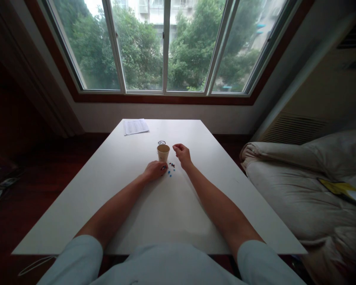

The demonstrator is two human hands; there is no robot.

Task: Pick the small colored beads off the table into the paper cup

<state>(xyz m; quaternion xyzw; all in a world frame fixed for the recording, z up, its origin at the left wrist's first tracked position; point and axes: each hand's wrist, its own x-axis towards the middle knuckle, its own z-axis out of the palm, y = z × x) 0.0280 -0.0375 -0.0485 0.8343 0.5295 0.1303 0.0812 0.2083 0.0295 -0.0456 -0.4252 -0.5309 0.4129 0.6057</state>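
Observation:
A tan paper cup [163,152] stands upright near the middle of the white table [213,190]. Just in front of it, my left hand [155,171] rests on the tabletop with its fingers curled; dark and blue bits show at the fingertips, too small to name. Small blue pieces [170,173] and some dark reddish ones [172,164] lie loose to the right of that hand. My right hand [183,155] is raised to the right of the cup, apart from it, thumb and fingers pinched together. Whatever the pinch holds, if anything, is too small to make out.
Behind the cup lies a small thin looped object [161,142]. Sheets of paper [135,126] rest at the table's far left corner. A cushioned sofa [296,182] stands along the right side, and a window [166,51] is beyond the table.

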